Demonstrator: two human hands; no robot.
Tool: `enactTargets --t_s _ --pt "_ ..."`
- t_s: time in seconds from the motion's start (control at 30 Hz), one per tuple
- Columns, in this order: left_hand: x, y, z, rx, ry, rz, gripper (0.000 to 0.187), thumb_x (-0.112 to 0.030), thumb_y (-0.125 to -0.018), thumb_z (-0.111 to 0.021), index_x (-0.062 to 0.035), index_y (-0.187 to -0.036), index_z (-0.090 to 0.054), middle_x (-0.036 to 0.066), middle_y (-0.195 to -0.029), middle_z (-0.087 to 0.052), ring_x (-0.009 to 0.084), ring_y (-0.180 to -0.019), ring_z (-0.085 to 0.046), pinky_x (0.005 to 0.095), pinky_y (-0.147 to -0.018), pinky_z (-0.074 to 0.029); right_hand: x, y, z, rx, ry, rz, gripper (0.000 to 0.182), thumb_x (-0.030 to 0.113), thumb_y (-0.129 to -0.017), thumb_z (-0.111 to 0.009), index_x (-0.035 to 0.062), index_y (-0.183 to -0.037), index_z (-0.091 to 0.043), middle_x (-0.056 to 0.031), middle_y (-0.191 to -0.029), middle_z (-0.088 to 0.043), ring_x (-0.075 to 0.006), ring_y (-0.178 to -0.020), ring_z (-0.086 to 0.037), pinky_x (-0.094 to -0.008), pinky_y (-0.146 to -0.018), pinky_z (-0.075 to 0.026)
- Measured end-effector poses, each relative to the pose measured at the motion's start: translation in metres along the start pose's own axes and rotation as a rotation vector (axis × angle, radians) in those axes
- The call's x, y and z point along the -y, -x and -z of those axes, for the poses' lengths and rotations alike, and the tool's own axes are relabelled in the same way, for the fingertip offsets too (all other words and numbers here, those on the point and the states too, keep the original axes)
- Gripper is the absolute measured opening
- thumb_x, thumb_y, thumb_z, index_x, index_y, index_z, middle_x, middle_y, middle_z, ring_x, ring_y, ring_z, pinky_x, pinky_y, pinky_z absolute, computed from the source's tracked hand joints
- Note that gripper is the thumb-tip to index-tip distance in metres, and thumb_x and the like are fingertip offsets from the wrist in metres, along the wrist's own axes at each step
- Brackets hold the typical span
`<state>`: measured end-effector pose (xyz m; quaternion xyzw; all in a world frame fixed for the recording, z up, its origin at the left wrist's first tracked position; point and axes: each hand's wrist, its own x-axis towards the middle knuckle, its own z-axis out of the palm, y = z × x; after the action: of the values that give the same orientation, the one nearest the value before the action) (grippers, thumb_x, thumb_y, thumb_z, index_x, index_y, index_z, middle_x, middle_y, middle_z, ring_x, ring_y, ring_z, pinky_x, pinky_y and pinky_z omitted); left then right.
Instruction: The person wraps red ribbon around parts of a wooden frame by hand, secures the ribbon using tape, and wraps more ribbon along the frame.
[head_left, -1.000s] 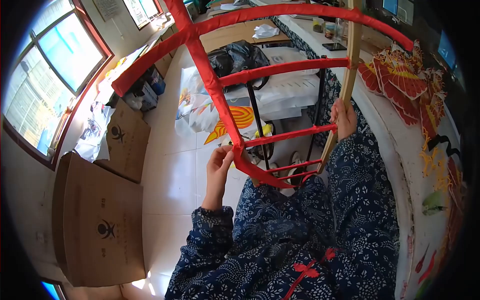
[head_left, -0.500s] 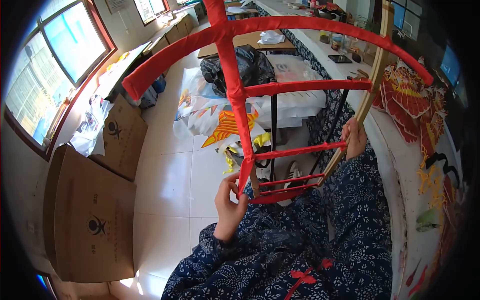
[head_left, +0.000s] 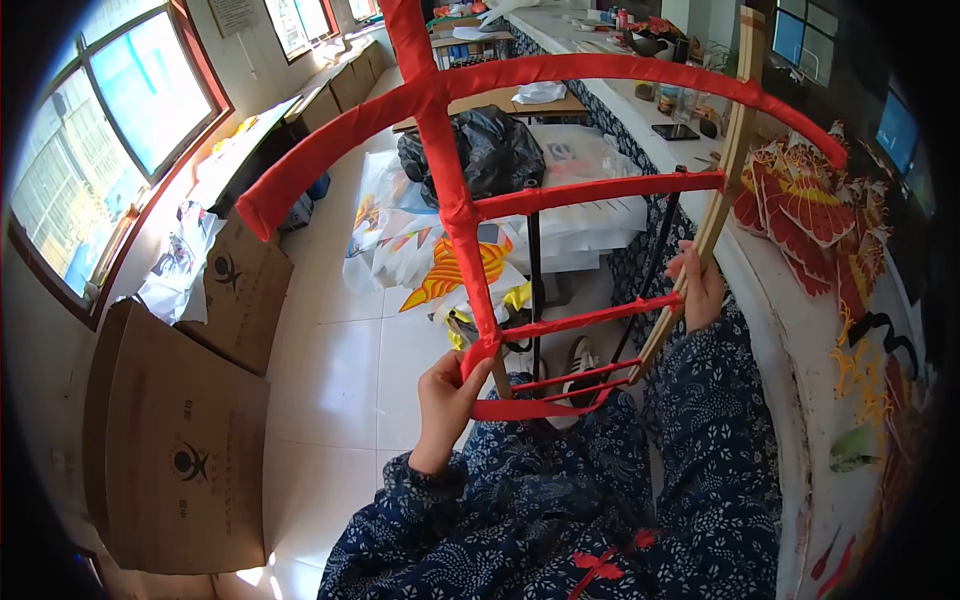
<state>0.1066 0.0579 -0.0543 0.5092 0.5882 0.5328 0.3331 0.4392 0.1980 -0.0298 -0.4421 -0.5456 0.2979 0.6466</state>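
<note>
In front of me stands a bamboo frame (head_left: 734, 165), with most of its bars wrapped in red cloth. Its right upright shows bare pale wood. My left hand (head_left: 446, 405) is closed at the lower left upright, pinching the red cloth strip (head_left: 540, 408) where it loops round the bar. From there the loose strip runs rightward below the lowest crossbars. My right hand (head_left: 703, 292) grips the bare right upright near a wrapped crossbar. Part of its fingers is hidden behind the wood.
Along the right runs a long counter (head_left: 770, 400) carrying red-and-yellow winged pieces (head_left: 800, 200) and a phone (head_left: 676, 131). Ahead, a black plastic bag (head_left: 480, 150) lies on plastic-covered sheets (head_left: 590, 215). Cardboard boxes (head_left: 180, 440) stand on the left.
The frame has shifted slightly left and its top has dropped a little. My left hand has moved slightly left, and the strip now curves round the lower left upright.
</note>
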Motion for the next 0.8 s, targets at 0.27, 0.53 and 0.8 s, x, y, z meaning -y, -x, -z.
enactTargets --t_s 0.27,0.53,0.8 --pt "-0.012 0.013 -0.004 -0.029 -0.145 -0.071 0.015 -0.008 -0.086 -0.071 0.0037 -0.086 -0.062 -0.001 -0.069 -0.06 0.0023 -0.064 -0.05 0.0191 -0.055 -0.04 0.028 0.014 -0.006 -0.112 0.249 0.073 0.032 0.027 -0.097 -0.053 0.0014 -0.117 -0.053 -0.0088 -0.105 -0.058 -0.016 -0.093 -0.057 -0.0275 -0.08 -0.048" --pt "-0.017 0.022 -0.011 -0.02 -0.14 -0.094 0.017 -0.009 -0.085 -0.072 0.003 -0.082 -0.06 0.001 -0.064 -0.058 0.0029 -0.059 -0.046 0.0206 -0.052 -0.038 0.058 0.041 -0.148 0.491 -0.088 0.162 0.028 0.022 -0.098 -0.052 -0.0014 -0.114 -0.053 -0.0092 -0.1 -0.056 -0.0159 -0.091 -0.058 -0.0277 -0.086 -0.047" --pt "-0.037 0.048 -0.028 0.042 -0.251 -0.201 0.026 -0.011 -0.085 -0.071 0.0004 -0.072 -0.052 0.005 -0.053 -0.046 0.007 -0.049 -0.039 0.0245 -0.045 -0.034 0.059 0.041 -0.186 0.696 -0.173 -0.173 0.043 0.042 -0.102 -0.038 0.0034 -0.094 -0.057 -0.0008 -0.061 -0.048 -0.0106 -0.054 -0.051 -0.0259 -0.056 -0.046"
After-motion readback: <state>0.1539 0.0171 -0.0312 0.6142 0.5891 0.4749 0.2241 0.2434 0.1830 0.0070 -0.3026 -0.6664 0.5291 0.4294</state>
